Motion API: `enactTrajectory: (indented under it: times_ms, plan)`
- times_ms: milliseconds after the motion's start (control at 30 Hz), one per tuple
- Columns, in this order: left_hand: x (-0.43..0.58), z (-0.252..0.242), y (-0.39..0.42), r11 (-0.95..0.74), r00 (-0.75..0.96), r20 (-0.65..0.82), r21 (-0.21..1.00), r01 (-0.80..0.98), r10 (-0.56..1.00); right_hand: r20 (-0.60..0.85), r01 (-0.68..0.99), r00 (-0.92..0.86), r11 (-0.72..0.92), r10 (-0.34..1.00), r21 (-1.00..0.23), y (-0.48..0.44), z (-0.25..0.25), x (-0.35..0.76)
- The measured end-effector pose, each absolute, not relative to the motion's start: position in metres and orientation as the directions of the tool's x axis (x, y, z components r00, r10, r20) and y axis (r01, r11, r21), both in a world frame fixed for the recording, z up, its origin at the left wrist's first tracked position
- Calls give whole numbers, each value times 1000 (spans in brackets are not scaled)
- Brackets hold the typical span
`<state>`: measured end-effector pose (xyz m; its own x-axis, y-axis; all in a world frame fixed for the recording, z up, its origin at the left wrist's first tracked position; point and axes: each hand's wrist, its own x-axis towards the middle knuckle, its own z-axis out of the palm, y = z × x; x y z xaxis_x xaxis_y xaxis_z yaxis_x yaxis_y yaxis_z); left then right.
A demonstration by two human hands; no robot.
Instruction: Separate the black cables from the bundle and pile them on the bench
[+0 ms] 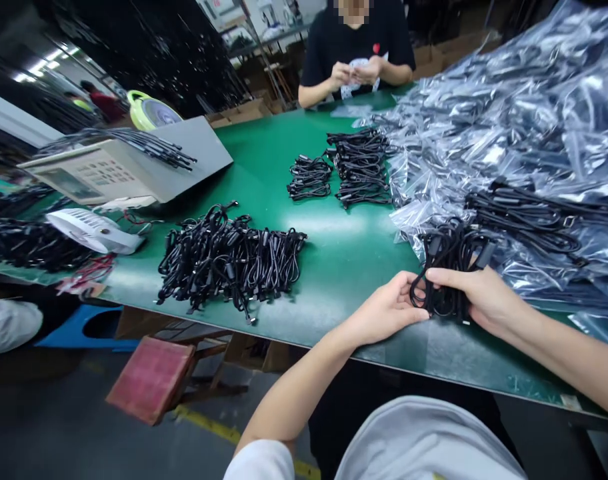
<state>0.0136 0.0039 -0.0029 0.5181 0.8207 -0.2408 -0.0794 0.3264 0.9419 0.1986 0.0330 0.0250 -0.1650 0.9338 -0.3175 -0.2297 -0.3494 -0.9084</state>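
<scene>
as hands (389, 308) meet, cable bundle (447, 273) between.

Table mat (334, 253) is showing plain deep green, streaked with pale glare. Cable bundle (449, 250) is reading solid black, and the cable pile (229, 257) is matching it. Plastic bags (509, 113) are glinting clear silver-grey over black contents. Tester box (109, 170) is showing cream and grey. Small fan (91, 230) is appearing white, round fan (147, 110) yellow-green. Wooden stool (151, 377) is showing faded red, plastic stool (84, 327) blue. Co-worker's T-shirt (329, 47) is showing black with a small red heart.
</scene>
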Motion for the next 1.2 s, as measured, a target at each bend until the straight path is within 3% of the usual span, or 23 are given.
enactTrajectory:
  times_ms: [167, 433, 667, 900, 1067, 1200]
  plan:
    - [0, -6, -13, 129, 439, -184, 980, 151, 879, -226, -146, -212, -260, 951, -954, 28, 19, 194]
    - [-37, -6, -39, 74, 339, -132, 981, 179, 931, -272, -78, -452, -341, 849, -937, 31, 24, 157]
    - [-61, -9, -43, 174, 220, -160, 984, -45, 962, -453, -32, -441, -518, 775, -855, 42, 29, 113]
    - [-69, -14, -40, 221, 228, -150, 919, -326, 962, -574, 102, -413, -590, 708, -801, 61, 29, 93]
    - [-68, -14, -37, 232, 190, -162, 863, -448, 968, -538, 258, -412, -472, 735, -843, 75, 31, 86]
    - [-66, -18, -35, 150, 34, -153, 861, -486, 988, -376, 435, -393, -191, 839, -880, 119, 42, 80]
